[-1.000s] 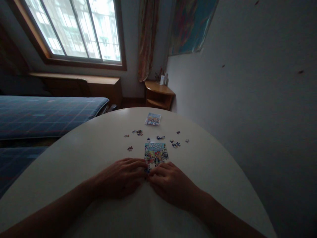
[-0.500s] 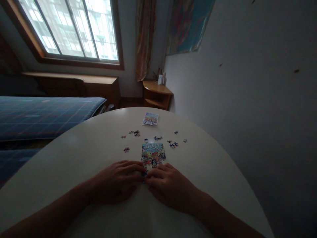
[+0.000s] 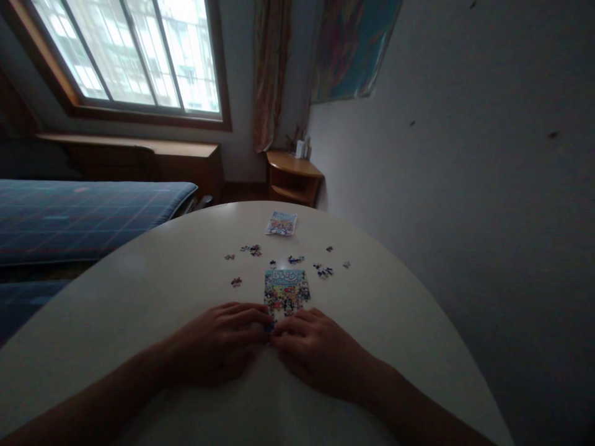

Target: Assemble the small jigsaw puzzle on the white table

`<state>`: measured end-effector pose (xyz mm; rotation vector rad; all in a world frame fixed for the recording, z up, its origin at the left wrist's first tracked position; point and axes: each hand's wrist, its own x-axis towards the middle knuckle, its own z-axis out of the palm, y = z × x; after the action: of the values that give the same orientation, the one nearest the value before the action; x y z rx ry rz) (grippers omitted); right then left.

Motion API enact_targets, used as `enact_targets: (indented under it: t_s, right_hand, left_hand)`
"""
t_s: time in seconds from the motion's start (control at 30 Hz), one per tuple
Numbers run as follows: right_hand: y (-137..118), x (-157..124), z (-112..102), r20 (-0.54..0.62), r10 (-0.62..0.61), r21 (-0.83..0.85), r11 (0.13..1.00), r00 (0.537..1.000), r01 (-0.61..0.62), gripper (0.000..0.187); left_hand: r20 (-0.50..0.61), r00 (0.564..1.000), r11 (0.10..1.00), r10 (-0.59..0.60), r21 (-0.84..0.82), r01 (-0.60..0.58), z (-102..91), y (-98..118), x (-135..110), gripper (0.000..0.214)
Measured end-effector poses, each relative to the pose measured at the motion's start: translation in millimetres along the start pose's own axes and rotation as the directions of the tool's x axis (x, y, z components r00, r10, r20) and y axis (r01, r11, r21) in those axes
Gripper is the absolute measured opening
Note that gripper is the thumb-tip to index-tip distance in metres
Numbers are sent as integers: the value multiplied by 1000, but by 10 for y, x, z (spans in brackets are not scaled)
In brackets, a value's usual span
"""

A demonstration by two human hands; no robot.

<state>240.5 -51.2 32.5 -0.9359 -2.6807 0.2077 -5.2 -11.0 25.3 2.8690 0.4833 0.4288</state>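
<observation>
A partly joined jigsaw puzzle [image 3: 287, 288] with a colourful cartoon picture lies flat on the white table, its lower edge uneven. My left hand [image 3: 227, 337] rests palm down, its fingers reaching the puzzle's lower left corner and pressing there. From the other side my right hand [image 3: 316, 350] meets it, fingers bent and closed at the same corner. Dark blue jigsaw pieces [image 3: 269, 326] show between the two sets of fingertips, partly hidden by them. Several loose pieces lie beyond, among them a small cluster [image 3: 323, 271] at the right and a single piece [image 3: 237, 282] at the left.
A small picture card or packet [image 3: 281, 223] lies near the far edge of the round table [image 3: 186, 260]. A bed with a blue checked mattress [image 3: 93, 214] stands at the left. The wall [image 3: 465, 186] runs along the right, and a wooden corner shelf [image 3: 295, 164] stands behind.
The view has shifted very slightly. Both hands stay at the puzzle's lower left corner, with barely any movement of the fingers; the loose pieces lie where they were.
</observation>
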Motion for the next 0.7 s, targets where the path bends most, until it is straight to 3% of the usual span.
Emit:
enact_targets:
  t_s: [0.7]
  right_hand:
    - [2, 0, -3, 20, -1, -1, 1000, 1000, 1, 18]
  left_hand:
    - [-15, 1000, 999, -10, -40, 9, 15, -12, -16, 43]
